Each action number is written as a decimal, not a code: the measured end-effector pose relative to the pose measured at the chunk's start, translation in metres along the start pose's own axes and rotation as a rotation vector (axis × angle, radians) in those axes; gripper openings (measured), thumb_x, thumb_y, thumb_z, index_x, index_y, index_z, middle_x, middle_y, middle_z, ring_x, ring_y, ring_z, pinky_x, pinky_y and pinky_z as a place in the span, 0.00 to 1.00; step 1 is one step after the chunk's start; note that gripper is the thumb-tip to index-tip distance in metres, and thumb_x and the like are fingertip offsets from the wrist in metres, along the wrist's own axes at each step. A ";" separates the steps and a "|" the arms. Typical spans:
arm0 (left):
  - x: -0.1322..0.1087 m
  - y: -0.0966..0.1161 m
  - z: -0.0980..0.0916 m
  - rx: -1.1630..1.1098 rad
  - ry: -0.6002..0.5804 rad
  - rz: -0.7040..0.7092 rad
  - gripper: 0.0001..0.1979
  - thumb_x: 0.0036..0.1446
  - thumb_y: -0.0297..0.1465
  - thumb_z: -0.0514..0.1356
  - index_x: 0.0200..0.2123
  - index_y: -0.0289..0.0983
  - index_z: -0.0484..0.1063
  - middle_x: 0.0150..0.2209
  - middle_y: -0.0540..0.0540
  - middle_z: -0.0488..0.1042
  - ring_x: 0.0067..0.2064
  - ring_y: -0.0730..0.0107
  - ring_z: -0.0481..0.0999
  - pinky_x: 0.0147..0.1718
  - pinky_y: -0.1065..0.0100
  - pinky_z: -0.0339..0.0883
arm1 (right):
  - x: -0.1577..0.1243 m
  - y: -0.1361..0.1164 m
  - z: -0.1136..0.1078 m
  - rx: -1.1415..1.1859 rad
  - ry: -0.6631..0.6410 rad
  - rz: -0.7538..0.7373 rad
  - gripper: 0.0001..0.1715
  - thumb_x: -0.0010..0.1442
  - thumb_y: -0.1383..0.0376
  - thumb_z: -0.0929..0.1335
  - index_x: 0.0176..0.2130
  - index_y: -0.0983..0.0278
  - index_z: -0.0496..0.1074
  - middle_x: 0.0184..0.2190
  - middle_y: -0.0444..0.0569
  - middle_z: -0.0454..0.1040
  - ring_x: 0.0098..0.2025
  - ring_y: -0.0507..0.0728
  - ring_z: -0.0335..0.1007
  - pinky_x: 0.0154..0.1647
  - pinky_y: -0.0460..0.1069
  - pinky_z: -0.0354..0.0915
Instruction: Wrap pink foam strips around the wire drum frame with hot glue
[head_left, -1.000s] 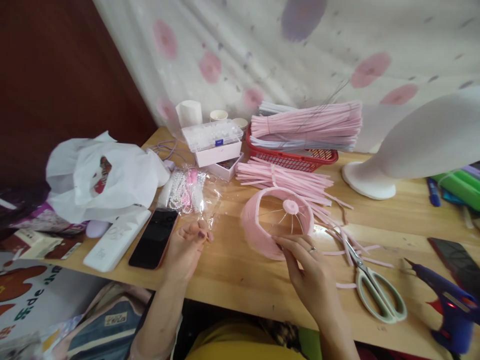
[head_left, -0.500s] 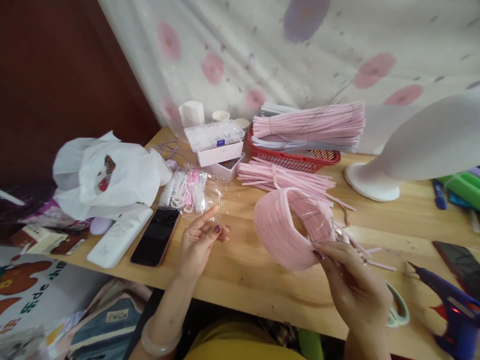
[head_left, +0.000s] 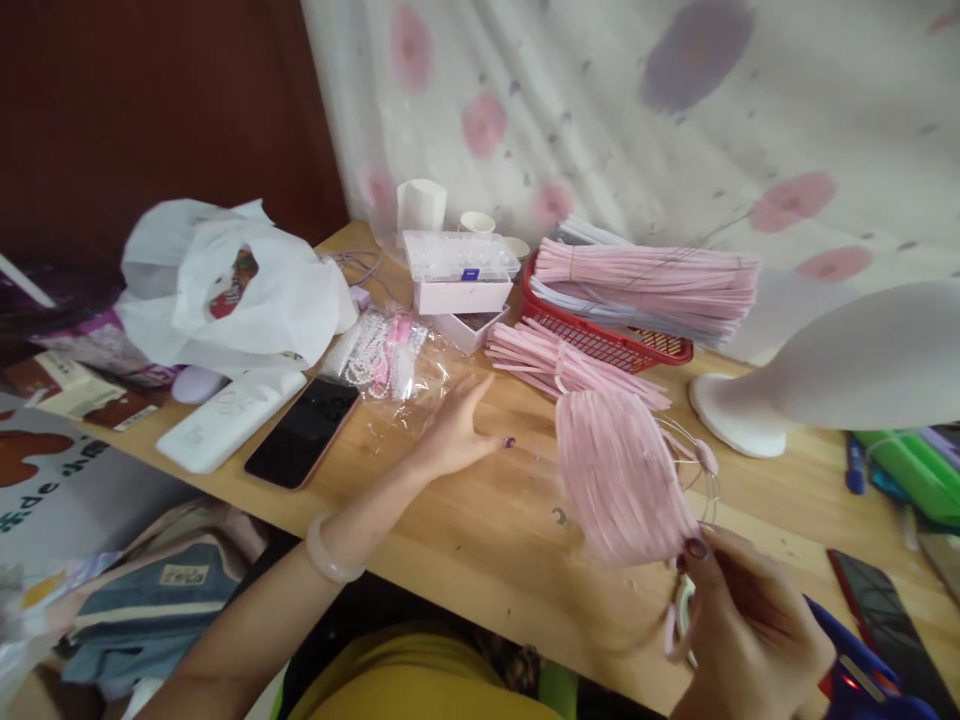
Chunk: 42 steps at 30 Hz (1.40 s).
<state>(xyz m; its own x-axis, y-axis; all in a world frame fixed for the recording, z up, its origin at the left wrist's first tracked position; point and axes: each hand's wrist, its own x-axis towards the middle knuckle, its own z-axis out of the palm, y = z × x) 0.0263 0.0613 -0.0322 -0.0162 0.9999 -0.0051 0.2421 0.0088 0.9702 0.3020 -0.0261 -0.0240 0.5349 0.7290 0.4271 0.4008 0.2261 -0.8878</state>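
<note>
My right hand (head_left: 750, 610) pinches the lower right edge of a wide pink band (head_left: 621, 480), wound from fuzzy stems and held above the table. Thin wire loops (head_left: 709, 480) stick out behind the band. My left hand (head_left: 456, 432) is stretched over the table with thumb and fingers apart, holding nothing. Just beyond its fingertips lies a loose bundle of pink pipe cleaners (head_left: 574, 368). A clear plastic bag of pearly bead strings (head_left: 386, 352) is close to its left. Partly hidden by my right hand are pale green scissors (head_left: 681, 612).
Behind stands a red basket (head_left: 585, 333) piled with pink and pale pipe cleaners, beside a white box (head_left: 461, 295). A white display stand (head_left: 739, 415) rises at right. A phone (head_left: 302, 432), white case (head_left: 229, 420) and white bag (head_left: 232, 290) lie left; a blue glue gun (head_left: 855, 665) lies right.
My left hand has reached forward and right, its fingers spreading. The pink band has turned so its outer side faces me, its opening no longer showing. The view has shifted too.
</note>
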 end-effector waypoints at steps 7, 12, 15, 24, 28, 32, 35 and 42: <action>0.010 0.007 0.027 0.101 -0.191 0.144 0.44 0.51 0.28 0.71 0.69 0.39 0.56 0.66 0.32 0.66 0.69 0.45 0.63 0.66 0.44 0.55 | 0.003 0.004 -0.003 -0.002 0.054 0.134 0.16 0.45 0.61 0.81 0.34 0.65 0.81 0.30 0.50 0.80 0.23 0.53 0.70 0.14 0.46 0.59; 0.019 0.029 0.051 -0.003 -0.362 0.151 0.11 0.56 0.26 0.66 0.44 0.34 0.77 0.43 0.39 0.83 0.48 0.51 0.82 0.50 0.55 0.73 | 0.006 0.000 -0.001 0.002 0.094 0.149 0.17 0.42 0.61 0.81 0.32 0.66 0.81 0.29 0.51 0.80 0.25 0.55 0.72 0.22 0.49 0.66; 0.023 0.036 0.048 -0.096 -0.402 0.108 0.11 0.61 0.24 0.58 0.26 0.35 0.74 0.31 0.43 0.82 0.40 0.58 0.83 0.45 0.58 0.74 | 0.005 -0.002 0.000 -0.014 0.060 0.146 0.17 0.43 0.61 0.81 0.33 0.66 0.81 0.27 0.51 0.79 0.23 0.53 0.70 0.19 0.48 0.63; 0.008 0.038 0.021 -0.439 -0.438 -0.107 0.16 0.71 0.34 0.47 0.34 0.35 0.69 0.29 0.43 0.79 0.29 0.70 0.81 0.33 0.65 0.78 | 0.004 0.007 0.003 0.015 -0.019 0.025 0.15 0.45 0.61 0.80 0.32 0.66 0.81 0.30 0.52 0.81 0.29 0.57 0.74 0.28 0.51 0.70; 0.000 0.040 0.032 -0.411 -0.330 -0.080 0.14 0.69 0.36 0.52 0.30 0.38 0.63 0.21 0.53 0.71 0.20 0.77 0.72 0.20 0.75 0.66 | 0.002 0.006 0.005 0.005 -0.043 -0.004 0.15 0.46 0.60 0.80 0.33 0.66 0.81 0.30 0.52 0.81 0.27 0.56 0.74 0.26 0.51 0.70; 0.000 0.034 0.032 -0.340 -0.216 -0.011 0.14 0.68 0.34 0.53 0.28 0.39 0.62 0.20 0.54 0.70 0.19 0.79 0.69 0.20 0.77 0.61 | -0.001 0.002 0.010 -0.011 -0.034 -0.014 0.15 0.47 0.59 0.79 0.33 0.66 0.81 0.30 0.52 0.81 0.27 0.56 0.74 0.25 0.51 0.70; 0.001 0.029 0.019 -0.298 -0.109 0.015 0.14 0.69 0.36 0.50 0.30 0.40 0.60 0.24 0.52 0.74 0.22 0.78 0.71 0.22 0.76 0.62 | -0.003 -0.001 0.014 -0.014 -0.031 -0.012 0.16 0.48 0.58 0.79 0.33 0.65 0.81 0.29 0.52 0.80 0.27 0.57 0.73 0.25 0.51 0.69; -0.031 0.029 0.018 -0.144 -0.203 0.107 0.19 0.68 0.42 0.51 0.27 0.39 0.65 0.25 0.49 0.76 0.24 0.72 0.74 0.26 0.71 0.66 | -0.005 -0.003 0.016 0.026 -0.054 -0.012 0.10 0.49 0.61 0.79 0.33 0.64 0.82 0.30 0.50 0.81 0.29 0.55 0.74 0.28 0.50 0.70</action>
<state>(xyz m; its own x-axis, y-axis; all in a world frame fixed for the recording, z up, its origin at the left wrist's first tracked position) 0.0509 0.0305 -0.0085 0.2009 0.9774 0.0653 0.0910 -0.0850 0.9922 0.2863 -0.0198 -0.0258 0.4890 0.7595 0.4290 0.3871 0.2517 -0.8870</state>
